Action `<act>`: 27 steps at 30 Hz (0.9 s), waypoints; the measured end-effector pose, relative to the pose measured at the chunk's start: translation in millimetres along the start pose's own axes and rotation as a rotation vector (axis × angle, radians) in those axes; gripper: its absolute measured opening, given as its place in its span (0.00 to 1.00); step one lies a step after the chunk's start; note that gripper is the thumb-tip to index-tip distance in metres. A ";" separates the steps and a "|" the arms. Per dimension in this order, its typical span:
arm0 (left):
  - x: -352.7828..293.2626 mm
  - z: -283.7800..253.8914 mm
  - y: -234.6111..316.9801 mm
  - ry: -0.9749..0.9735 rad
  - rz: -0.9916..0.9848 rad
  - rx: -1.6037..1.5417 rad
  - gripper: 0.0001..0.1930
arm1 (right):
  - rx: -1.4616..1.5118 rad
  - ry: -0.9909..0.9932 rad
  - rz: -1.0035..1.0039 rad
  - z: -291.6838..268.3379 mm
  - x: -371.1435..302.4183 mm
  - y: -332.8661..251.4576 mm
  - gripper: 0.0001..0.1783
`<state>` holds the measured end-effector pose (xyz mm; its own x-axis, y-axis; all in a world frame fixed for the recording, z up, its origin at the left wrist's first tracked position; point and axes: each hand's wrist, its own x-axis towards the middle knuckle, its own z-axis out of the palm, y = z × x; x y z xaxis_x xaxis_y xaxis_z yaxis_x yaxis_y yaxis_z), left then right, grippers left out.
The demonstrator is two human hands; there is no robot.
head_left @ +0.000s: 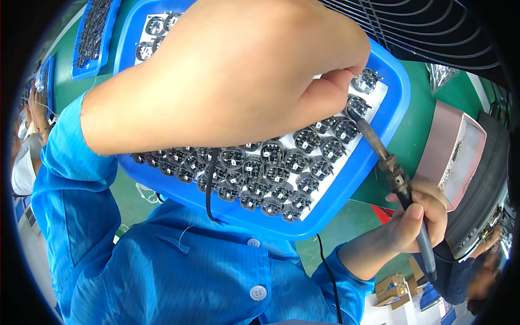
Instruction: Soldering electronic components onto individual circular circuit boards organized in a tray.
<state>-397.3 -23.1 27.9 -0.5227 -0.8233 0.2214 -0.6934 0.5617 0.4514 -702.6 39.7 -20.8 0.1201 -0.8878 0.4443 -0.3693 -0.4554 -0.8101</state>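
My left hand [295, 65] and left forearm [130, 111] cover the middle of the blue tray [398, 105], hiding many of its round circuit modules [307, 141]. Whatever my left fingertips may pinch is out of my sight, and I can't tell whether the tip of the soldering iron [401, 187] touches anything. My right hand [420, 222] hides part of its handle. The top edge cuts off the tray and a black wire grille [433, 33]. Bits inside the pink box [470, 189] are too small to name.

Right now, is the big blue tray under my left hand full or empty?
Filled where visible: the blue tray holds rows of small round parts; your left hand hides some.
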 end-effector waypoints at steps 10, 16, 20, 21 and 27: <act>-7.0 -14.0 3.4 0.010 -0.002 -0.032 0.09 | -0.136 0.741 -0.088 -53.1 -60.7 8.9 0.16; -5.9 -15.7 2.7 0.043 0.015 -0.127 0.09 | -0.243 0.841 0.221 -71.4 -94.7 21.2 0.17; -8.8 -20.8 1.7 0.029 0.031 -0.117 0.09 | -0.124 0.866 -0.005 -76.6 -94.5 17.5 0.18; -11.0 -25.0 2.6 0.013 0.020 -0.114 0.09 | -0.146 0.879 -0.062 -74.5 -93.5 21.2 0.17; -35.9 -53.2 8.1 -0.150 -0.245 -0.230 0.05 | -0.165 0.728 0.149 -68.6 -95.9 30.2 0.16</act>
<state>-357.8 6.6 69.7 -0.4341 -0.9000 -0.0390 -0.6864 0.3024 0.6613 -788.5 115.8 -61.6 -0.5586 -0.6452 0.5212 -0.4736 -0.2678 -0.8390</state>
